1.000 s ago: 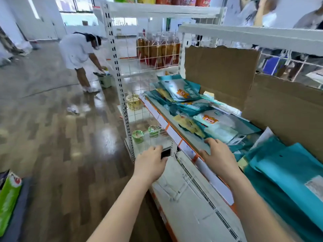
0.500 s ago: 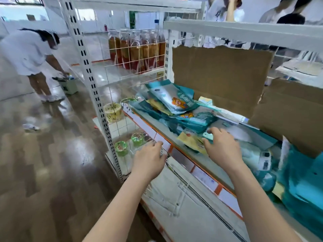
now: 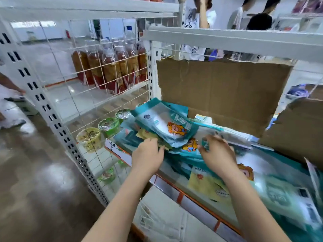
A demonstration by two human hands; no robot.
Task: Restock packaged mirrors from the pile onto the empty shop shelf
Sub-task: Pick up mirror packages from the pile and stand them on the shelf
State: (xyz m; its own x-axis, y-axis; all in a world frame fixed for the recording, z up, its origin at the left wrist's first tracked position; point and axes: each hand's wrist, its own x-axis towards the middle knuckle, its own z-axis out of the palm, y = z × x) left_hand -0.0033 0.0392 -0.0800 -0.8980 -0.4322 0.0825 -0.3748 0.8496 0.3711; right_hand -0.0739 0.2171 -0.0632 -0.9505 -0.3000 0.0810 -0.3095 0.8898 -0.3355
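Flat teal-and-clear mirror packets, several printed with an orange cartoon figure, lie in a loose overlapping pile along the shelf, the top packet tilted at the shelf's left end, others spread flatter rightward.

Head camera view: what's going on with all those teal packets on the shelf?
A person is working with both bare hands at a pile of flat teal plastic packets printed with cartoon figures, heaped on a white metal shop shelf. The left hand touches the pile's front edge; the right hand is on packets beside it. Motion blur hides whether either grips one.
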